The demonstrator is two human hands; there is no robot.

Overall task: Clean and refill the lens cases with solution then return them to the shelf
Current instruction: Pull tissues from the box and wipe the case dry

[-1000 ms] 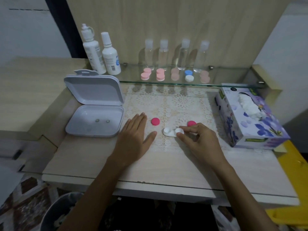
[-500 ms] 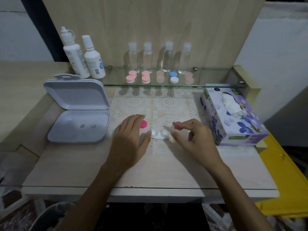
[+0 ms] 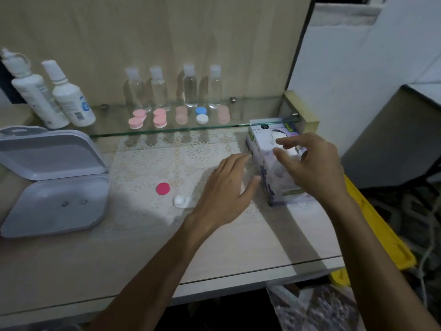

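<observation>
An uncapped white lens case (image 3: 181, 201) lies on the lace mat (image 3: 152, 163), with my left wrist covering its right end. One red cap (image 3: 163, 188) sits just left of it; the other red cap is hidden. My left hand (image 3: 226, 187) hovers flat with straight fingers against the left side of the purple tissue box (image 3: 274, 187). Over the box top, my right hand (image 3: 310, 163) has thumb and forefinger spread around the white tissue (image 3: 276, 134) poking out. Several capped lens cases (image 3: 159, 118) stand on the glass shelf (image 3: 238, 125). Two white solution bottles (image 3: 71, 101) stand at the shelf's left end.
An open grey plastic box (image 3: 55, 204) lies at the left of the table. Several clear small bottles (image 3: 190, 89) line the back of the shelf. A yellow container (image 3: 381, 235) sits beyond the table's right edge. The table's front edge (image 3: 214, 280) is near me.
Both hands left the lens case and moved right to the tissue box. The view has shifted right as well. The lens case and left red cap stayed on the mat.
</observation>
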